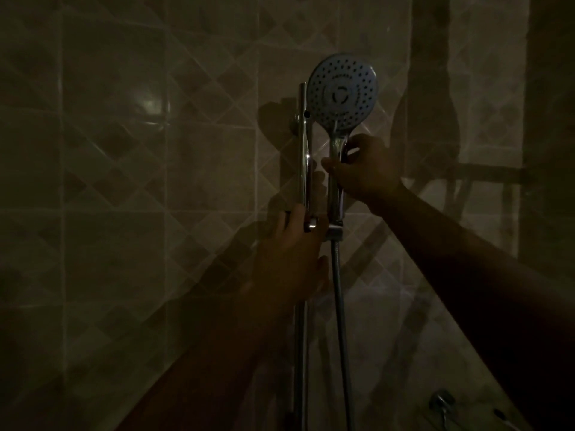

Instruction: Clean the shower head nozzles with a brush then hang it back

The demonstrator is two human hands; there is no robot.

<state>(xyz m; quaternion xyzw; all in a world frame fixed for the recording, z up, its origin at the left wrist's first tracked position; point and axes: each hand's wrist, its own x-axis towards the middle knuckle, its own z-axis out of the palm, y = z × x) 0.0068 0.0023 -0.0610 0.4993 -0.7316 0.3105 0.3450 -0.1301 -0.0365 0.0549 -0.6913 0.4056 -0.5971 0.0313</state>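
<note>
Shower head [342,91] upright, handle in right hand [364,172].

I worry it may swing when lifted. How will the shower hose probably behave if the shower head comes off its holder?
The hose hangs in a long, slightly curved line below the shower head, so it is probably flexible and would trail and sway. Its shiny, metallic-looking surface suggests some weight pulling downward. The right hand grips the glossy handle, which may be slippery.

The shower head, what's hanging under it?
Under the shower head its shiny handle runs down into a holder, and a hose hangs below. The right hand covers part of the handle, so that part is hidden.
</note>
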